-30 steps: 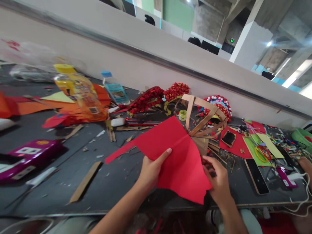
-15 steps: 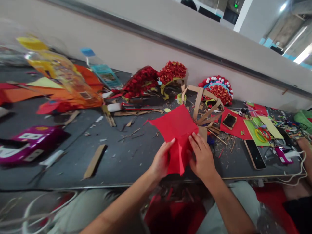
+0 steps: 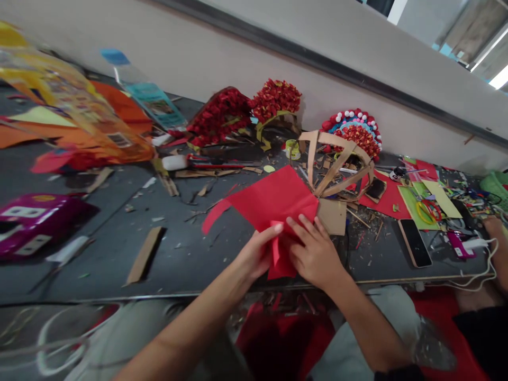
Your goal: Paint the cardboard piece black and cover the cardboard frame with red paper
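Red paper (image 3: 273,193), near part folded; my left hand (image 3: 254,257) pinching it; my right hand (image 3: 315,255) spread on it; frame (image 3: 335,170), far right; phone (image 3: 415,242), right.

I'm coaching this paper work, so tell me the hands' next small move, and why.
Probably the right hand should press the raised fold flat while the left hand steadies the red paper: the fold stands up beside the left thumb, and the right fingers lie spread on the paper.
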Motion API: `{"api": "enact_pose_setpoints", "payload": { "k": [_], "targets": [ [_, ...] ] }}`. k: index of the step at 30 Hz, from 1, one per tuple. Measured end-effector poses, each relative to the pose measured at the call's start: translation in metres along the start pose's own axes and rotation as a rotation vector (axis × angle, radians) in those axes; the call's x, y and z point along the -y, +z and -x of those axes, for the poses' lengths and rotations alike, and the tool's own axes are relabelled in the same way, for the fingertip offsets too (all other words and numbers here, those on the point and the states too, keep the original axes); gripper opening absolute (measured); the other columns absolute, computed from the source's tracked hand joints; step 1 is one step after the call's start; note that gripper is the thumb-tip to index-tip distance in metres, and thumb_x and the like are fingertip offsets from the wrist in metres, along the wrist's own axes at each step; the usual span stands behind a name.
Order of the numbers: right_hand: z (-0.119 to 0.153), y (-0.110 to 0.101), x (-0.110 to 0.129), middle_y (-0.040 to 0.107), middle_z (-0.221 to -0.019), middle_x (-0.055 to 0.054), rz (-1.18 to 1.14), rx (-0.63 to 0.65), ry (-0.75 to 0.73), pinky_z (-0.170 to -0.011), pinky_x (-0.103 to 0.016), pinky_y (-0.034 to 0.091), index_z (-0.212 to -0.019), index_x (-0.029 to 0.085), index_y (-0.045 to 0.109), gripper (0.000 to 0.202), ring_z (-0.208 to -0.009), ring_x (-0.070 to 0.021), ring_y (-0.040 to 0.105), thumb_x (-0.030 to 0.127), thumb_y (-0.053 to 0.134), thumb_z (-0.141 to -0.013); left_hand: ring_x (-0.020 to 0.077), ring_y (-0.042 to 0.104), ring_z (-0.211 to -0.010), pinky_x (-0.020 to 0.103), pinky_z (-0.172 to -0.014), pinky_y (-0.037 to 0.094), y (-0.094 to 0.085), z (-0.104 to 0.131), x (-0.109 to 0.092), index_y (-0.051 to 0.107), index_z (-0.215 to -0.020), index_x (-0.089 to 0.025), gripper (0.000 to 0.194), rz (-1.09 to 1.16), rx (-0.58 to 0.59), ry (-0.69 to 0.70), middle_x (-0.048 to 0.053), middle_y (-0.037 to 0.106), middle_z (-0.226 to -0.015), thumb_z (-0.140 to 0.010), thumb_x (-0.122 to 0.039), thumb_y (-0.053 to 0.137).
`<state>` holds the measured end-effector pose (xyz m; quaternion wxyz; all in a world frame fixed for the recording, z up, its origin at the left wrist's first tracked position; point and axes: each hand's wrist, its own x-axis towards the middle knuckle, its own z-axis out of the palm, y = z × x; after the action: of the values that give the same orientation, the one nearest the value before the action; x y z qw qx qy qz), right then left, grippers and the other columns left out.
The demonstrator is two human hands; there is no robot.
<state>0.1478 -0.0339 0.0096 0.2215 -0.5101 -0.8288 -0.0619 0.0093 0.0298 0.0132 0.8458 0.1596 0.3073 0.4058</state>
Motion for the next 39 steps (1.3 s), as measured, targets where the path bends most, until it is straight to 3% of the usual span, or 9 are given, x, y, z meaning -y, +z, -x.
{"api": "enact_pose_setpoints", "payload": {
  "k": [3,6,11,15,20,24,27,33,39],
  "targets": [
    [0.001,0.004,0.003,0.073,-0.112,-0.009,-0.122,-0.011,-0.109,-0.116,-0.044,0.039,-0.099,0.019,0.073,0.025,-0.127,-0.021,0.056,0.021,0.049,-0.092,0.0112,0.059,-0.049,0.019,-0.047,0.049,0.016,0.0,0.003,0.063,-0.066,-0.013,0.032,-0.069,-0.21,0.118,0.0,0.067,-0.059,-0.043,-0.015,0.086],
    [0.004,-0.001,0.001,0.075,-0.091,-0.004,-0.231,-0.065,-0.118,-0.101,-0.036,0.053,-0.096,0.023,0.072,0.029,-0.1,-0.0164,0.068,0.024,0.043,-0.094,0.0103,0.057,-0.049,0.019,-0.047,0.049,0.023,-0.002,0.001,0.061,-0.068,-0.013,0.034,-0.092,-0.295,0.187,-0.001,0.065,-0.06,-0.044,-0.014,0.085],
    [0.012,-0.022,-0.03,0.072,-0.09,-0.008,-0.068,-0.299,0.334,-0.083,-0.034,0.055,-0.101,0.022,0.071,0.03,-0.085,-0.0184,0.067,0.024,0.041,-0.096,0.0082,0.06,-0.058,0.017,-0.058,0.055,0.021,-0.007,-0.025,0.061,-0.074,-0.017,0.026,0.014,-0.415,0.39,-0.004,0.066,-0.068,-0.057,-0.004,0.076],
    [0.017,-0.017,-0.063,0.067,-0.105,-0.015,0.133,-0.067,0.602,-0.089,-0.044,0.051,-0.115,0.013,0.065,0.031,-0.098,-0.0271,0.062,0.03,0.052,-0.093,0.0082,0.061,-0.066,0.018,-0.066,0.056,0.015,-0.01,-0.049,0.061,-0.078,-0.016,0.028,0.094,-0.484,0.594,-0.005,0.066,-0.071,-0.061,0.002,0.073],
    [0.019,0.012,-0.084,0.064,-0.112,-0.019,0.193,0.085,0.676,-0.093,-0.046,0.047,-0.125,0.01,0.058,0.038,-0.106,-0.0295,0.058,0.023,0.055,-0.09,0.0082,0.06,-0.07,0.02,-0.07,0.055,0.014,-0.01,-0.061,0.061,-0.081,-0.015,0.028,0.113,-0.516,0.676,-0.006,0.067,-0.072,-0.064,0.004,0.072],
    [0.018,0.018,-0.095,0.064,-0.112,-0.02,0.067,-0.055,0.651,-0.097,-0.047,0.044,-0.122,0.01,0.059,0.035,-0.106,-0.0278,0.057,0.018,0.043,-0.092,0.0089,0.062,-0.071,0.019,-0.068,0.054,0.015,-0.009,-0.061,0.063,-0.084,-0.016,0.031,0.113,-0.51,0.716,-0.006,0.069,-0.074,-0.063,0.005,0.072],
    [0.02,0.008,-0.101,0.065,-0.111,-0.015,-0.178,-0.275,0.692,-0.093,-0.043,0.047,-0.122,0.014,0.058,0.037,-0.102,-0.0242,0.059,0.03,0.037,-0.096,0.0088,0.063,-0.073,0.019,-0.069,0.054,0.014,-0.008,-0.059,0.063,-0.087,-0.017,0.034,0.127,-0.493,0.7,-0.007,0.07,-0.073,-0.064,0.005,0.074],
    [0.022,-0.017,-0.085,0.058,-0.064,0.002,-0.727,-0.515,0.889,-0.058,-0.027,0.046,-0.104,0.016,0.064,0.045,-0.055,-0.0128,0.05,0.054,0.062,-0.083,0.0118,0.065,-0.076,0.02,-0.07,0.055,0.015,-0.009,-0.043,0.065,-0.086,-0.021,0.036,0.074,-0.444,0.674,-0.003,0.072,-0.083,-0.057,-0.004,0.079],
    [0.016,-0.029,-0.047,0.071,-0.087,-0.007,-0.65,-0.471,0.812,-0.075,-0.034,0.054,-0.1,0.016,0.068,0.039,-0.077,-0.0193,0.065,0.048,0.068,-0.079,0.0154,0.065,-0.095,0.021,-0.083,0.053,0.004,-0.013,-0.018,0.067,-0.091,-0.024,0.044,-0.139,-0.395,0.634,-0.001,0.071,-0.097,-0.052,-0.024,0.088]
  ]
}}
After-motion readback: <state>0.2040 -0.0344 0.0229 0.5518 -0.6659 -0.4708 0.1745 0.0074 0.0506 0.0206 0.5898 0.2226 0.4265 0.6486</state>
